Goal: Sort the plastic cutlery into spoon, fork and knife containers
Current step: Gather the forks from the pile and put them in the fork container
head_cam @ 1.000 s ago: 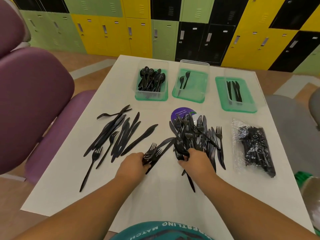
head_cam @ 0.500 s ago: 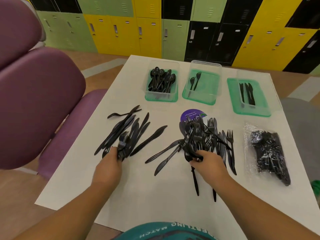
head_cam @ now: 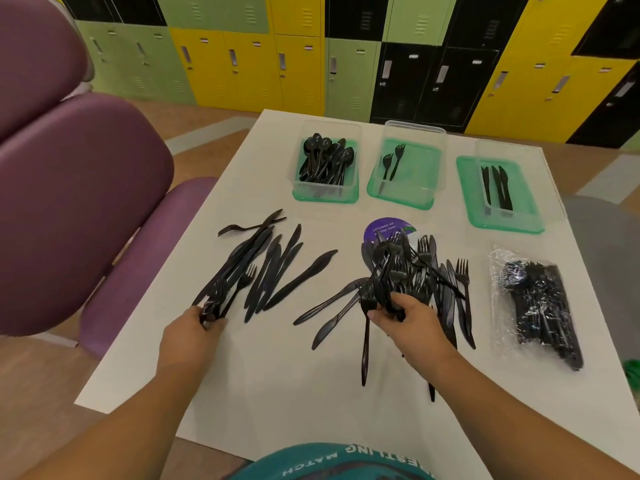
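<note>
Black plastic cutlery lies in two heaps on the white table (head_cam: 277,393). The left heap (head_cam: 263,268) is mostly knives with a few forks; my left hand (head_cam: 194,332) grips the near ends of several forks at its lower edge. The right heap (head_cam: 412,268) is mostly forks and knives; my right hand (head_cam: 408,320) holds a bunch of forks at its near side. At the back stand three clear containers on green lids: the spoon container (head_cam: 325,195), the fork container (head_cam: 429,157) with two forks, and the knife container (head_cam: 540,188) with a few knives.
A clear wrapped pack of cutlery (head_cam: 540,306) lies at the table's right. Two loose knives (head_cam: 332,313) lie between the heaps. A purple round sticker (head_cam: 384,226) shows under the right heap. Purple chairs (head_cam: 76,202) stand at the left, lockers behind.
My left hand has carried its forks from the middle of the table to the left heap. My right hand has stayed at the right heap, still holding forks.
</note>
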The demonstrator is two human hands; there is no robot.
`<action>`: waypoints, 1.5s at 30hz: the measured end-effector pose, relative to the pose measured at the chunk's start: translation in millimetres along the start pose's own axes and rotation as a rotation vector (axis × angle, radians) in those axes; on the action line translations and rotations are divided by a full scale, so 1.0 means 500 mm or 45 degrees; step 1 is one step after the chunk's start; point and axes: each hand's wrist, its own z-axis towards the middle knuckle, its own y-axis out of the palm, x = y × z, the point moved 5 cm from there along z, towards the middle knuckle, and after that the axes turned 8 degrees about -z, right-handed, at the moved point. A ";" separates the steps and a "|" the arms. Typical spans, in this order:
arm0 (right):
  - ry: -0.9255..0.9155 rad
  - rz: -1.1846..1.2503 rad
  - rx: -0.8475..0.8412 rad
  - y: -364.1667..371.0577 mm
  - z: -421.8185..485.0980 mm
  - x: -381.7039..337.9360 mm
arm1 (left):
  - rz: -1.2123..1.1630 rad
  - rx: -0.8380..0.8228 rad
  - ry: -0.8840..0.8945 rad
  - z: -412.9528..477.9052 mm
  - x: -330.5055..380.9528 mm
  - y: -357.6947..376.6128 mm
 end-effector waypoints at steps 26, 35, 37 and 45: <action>0.100 -0.047 0.180 -0.070 0.022 0.041 | 0.130 -0.005 0.133 0.069 0.093 0.057; 0.000 -0.683 0.165 -0.050 0.077 0.012 | 0.280 0.008 0.181 0.076 0.096 0.062; -0.017 -0.820 0.098 -0.020 0.088 0.001 | 0.251 0.004 0.194 0.078 0.099 0.061; 0.065 -1.165 -0.029 0.029 0.113 0.005 | 0.280 -0.066 0.176 0.094 0.128 0.081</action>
